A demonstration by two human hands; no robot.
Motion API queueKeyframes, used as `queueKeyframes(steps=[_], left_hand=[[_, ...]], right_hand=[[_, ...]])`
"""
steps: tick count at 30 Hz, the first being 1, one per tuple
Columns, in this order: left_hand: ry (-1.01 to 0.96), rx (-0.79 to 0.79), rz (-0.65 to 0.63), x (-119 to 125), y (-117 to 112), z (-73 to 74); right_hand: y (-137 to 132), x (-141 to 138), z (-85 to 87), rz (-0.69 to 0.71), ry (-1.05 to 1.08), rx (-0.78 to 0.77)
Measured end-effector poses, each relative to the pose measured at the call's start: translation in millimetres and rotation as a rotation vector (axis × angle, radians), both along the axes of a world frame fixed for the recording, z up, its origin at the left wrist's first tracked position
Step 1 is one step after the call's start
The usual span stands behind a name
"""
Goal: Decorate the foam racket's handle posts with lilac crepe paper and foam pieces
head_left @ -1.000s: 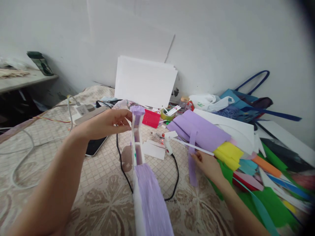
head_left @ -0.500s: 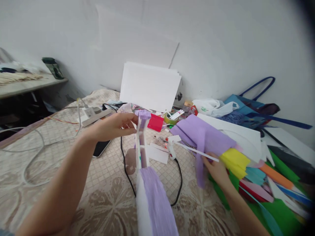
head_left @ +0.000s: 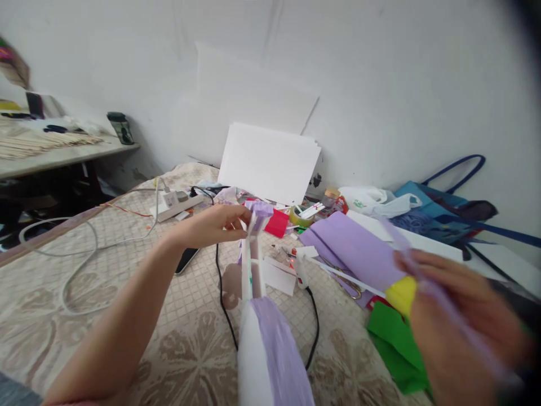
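My left hand (head_left: pixel 222 223) is closed round the far end of a long white structure partly covered in purple crepe paper (head_left: pixel 281 355). Its open middle section shows white walls, and its near end runs out of the bottom of the view. Raised on the right and smeared by motion, my right hand (head_left: pixel 465 304) grips a purple paper strip (head_left: pixel 443 299). Folded purple paper (head_left: pixel 355 242) lies beyond that hand, with a yellow piece (head_left: pixel 401 294) and a green piece (head_left: pixel 399 344) close by. A white glue gun (head_left: pixel 301 272) rests right of the structure.
Scissors (head_left: pixel 354 288) lie partly by the purple paper. A power strip (head_left: pixel 175 207), cables and a phone (head_left: pixel 186 260) are on the left. White boards (head_left: pixel 270 163) lean against the wall. A blue bag (head_left: pixel 426 203) and a plastic bag (head_left: pixel 367 200) sit at back right.
My right hand has lifted the purple strip off the pile and brought it up and nearer. My left hand keeps its hold on the structure. The view has shifted slightly.
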State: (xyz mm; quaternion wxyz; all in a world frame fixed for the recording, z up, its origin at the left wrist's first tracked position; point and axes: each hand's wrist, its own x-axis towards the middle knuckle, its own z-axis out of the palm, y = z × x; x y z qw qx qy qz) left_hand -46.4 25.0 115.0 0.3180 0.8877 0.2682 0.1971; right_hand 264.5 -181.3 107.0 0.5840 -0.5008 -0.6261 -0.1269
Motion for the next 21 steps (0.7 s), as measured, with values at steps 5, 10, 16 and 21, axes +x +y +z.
queueKeyframes(steps=[5,10,16,21], left_hand=[[0.01,0.024,-0.006,-1,-1,1.0],[-0.001,0.058,-0.016,-3,0,0.8],[-0.018,0.067,-0.051,-4,2,0.2],[-0.009,0.075,-0.043,-4,1,-0.1]], right_hand=[[41,-39,-24.9,0.523,-0.263,-0.286],[57,-57,-30.5,0.668,-0.261,-0.334],[65,-62,-35.2,0.656,-0.31,-0.293],[65,-61,-38.6,0.629,-0.267,-0.296]])
